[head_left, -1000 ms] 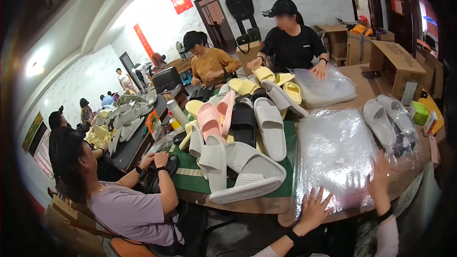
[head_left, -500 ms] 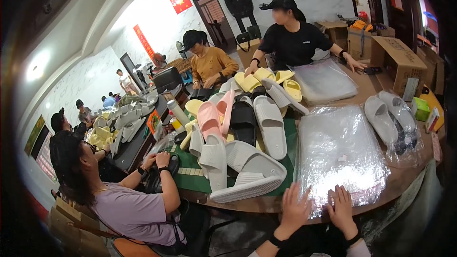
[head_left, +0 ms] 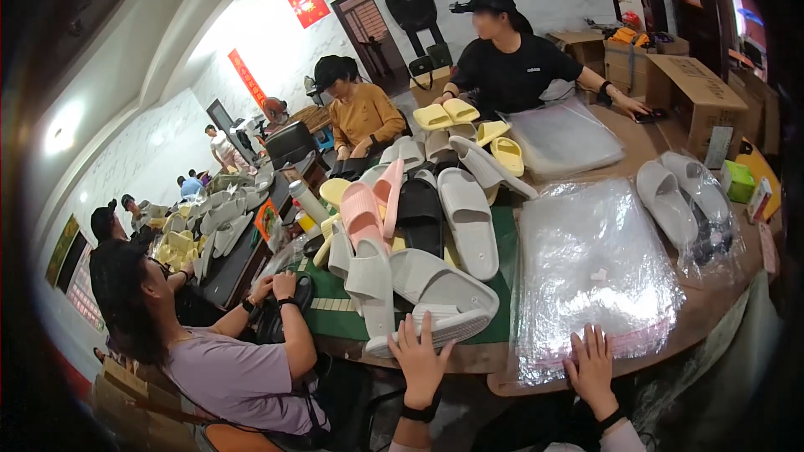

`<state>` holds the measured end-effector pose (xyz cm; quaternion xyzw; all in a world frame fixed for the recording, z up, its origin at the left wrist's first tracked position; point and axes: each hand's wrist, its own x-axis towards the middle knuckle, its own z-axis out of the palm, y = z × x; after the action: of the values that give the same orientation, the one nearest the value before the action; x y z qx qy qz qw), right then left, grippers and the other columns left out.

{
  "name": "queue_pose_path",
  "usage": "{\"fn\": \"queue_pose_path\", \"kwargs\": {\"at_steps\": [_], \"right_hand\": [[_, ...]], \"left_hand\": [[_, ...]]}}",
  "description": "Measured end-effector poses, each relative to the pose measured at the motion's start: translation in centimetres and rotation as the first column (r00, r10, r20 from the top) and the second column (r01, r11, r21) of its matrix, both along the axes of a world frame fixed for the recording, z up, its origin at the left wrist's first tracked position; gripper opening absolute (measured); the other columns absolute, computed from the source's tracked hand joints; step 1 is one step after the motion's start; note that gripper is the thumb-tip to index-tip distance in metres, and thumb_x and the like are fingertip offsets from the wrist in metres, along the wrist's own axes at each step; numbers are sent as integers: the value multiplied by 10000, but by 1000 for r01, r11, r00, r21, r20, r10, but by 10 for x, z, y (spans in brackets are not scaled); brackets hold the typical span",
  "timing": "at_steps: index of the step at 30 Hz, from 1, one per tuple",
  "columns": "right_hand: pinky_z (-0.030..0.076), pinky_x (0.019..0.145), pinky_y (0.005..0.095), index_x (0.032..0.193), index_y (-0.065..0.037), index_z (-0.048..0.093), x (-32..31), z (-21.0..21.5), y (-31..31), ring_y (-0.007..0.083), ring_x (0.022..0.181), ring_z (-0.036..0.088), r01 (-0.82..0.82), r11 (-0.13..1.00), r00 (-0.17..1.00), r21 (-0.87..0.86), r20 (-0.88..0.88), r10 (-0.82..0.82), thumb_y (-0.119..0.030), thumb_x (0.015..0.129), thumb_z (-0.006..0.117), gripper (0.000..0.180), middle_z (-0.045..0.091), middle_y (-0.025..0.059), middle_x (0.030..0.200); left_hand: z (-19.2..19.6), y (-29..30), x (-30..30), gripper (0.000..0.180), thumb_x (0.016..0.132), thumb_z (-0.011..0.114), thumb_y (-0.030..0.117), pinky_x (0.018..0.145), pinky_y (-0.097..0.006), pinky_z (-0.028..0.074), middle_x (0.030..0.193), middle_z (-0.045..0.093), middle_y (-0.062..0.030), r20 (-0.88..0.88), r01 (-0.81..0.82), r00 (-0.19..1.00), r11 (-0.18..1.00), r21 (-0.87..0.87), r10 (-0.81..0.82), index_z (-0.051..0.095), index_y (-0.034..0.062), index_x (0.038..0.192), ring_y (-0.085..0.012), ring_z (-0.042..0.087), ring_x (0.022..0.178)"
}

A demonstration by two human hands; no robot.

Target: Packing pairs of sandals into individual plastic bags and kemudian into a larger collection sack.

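My left hand [head_left: 421,360] is spread open at the near edge of a heap of slide sandals. Its fingertips overlap the sole of a grey slide [head_left: 448,301] lying on its side; whether they press on it I cannot tell. My right hand [head_left: 593,370] rests with fingers apart on the near edge of a stack of clear plastic bags [head_left: 590,268]. Within the heap are a pink slide [head_left: 363,213], a black slide [head_left: 420,218], another grey slide [head_left: 469,222] and several yellow slides [head_left: 507,155].
A bagged pair of grey slides [head_left: 667,201] lies right of the bags, near a green box [head_left: 739,182]. Further back are more clear bags [head_left: 563,141] and an open cardboard box [head_left: 699,105]. Co-workers sit left and across; one in purple [head_left: 243,377] is close by.
My left hand has moved left from the plastic bags to the grey slide. My right hand stays on the bag stack's near edge. Across the table, a co-worker's hand lifts yellow slides.
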<state>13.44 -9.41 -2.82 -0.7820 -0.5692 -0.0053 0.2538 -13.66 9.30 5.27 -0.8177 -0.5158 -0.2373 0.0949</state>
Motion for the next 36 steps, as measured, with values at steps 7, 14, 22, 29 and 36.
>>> {"fn": "queue_pose_path", "kwargs": {"at_steps": [7,14,22,29,36], "right_hand": [[169,1138,542,1319,-93,508,0,-1,1,389,1381,280,10,1000,999,18,48,-11,-313,849,632,534,351,205,1464],[173,1136,547,1319,-90,505,0,-3,1,387,1379,280,11,999,999,35,48,-12,-304,833,652,551,359,207,1458],[169,1137,543,1315,-87,509,0,0,1,388,1377,282,6,1000,999,17,35,-7,-314,838,639,544,358,208,1459],[169,1134,551,1319,-97,510,0,-5,1,382,1374,288,16,1000,999,13,47,-16,-337,844,633,546,348,204,1467],[171,1138,540,1305,-79,513,-2,6,-1,394,1375,291,13,999,1000,41,28,-14,-301,854,618,514,364,211,1459]], "left_hand": [[10,5,-11,739,697,800,374,842,-454,373,1030,570,-152,48,52,997,996,72,-55,527,96,1324,-317,539,933],[7,2,-13,705,701,819,344,749,-407,440,890,610,-143,209,139,971,984,-115,-113,547,40,1276,-325,600,832],[7,6,2,551,829,713,221,806,-379,480,1017,611,-167,687,167,724,982,-89,-61,514,-9,1288,-306,611,887],[36,9,7,506,1003,480,376,963,-371,423,1253,548,-140,999,341,-40,940,13,0,441,-26,1307,-231,539,1119],[81,-52,17,603,971,436,503,989,-425,437,1268,546,-118,967,620,-252,774,125,46,429,37,1354,-263,543,1134]]}}
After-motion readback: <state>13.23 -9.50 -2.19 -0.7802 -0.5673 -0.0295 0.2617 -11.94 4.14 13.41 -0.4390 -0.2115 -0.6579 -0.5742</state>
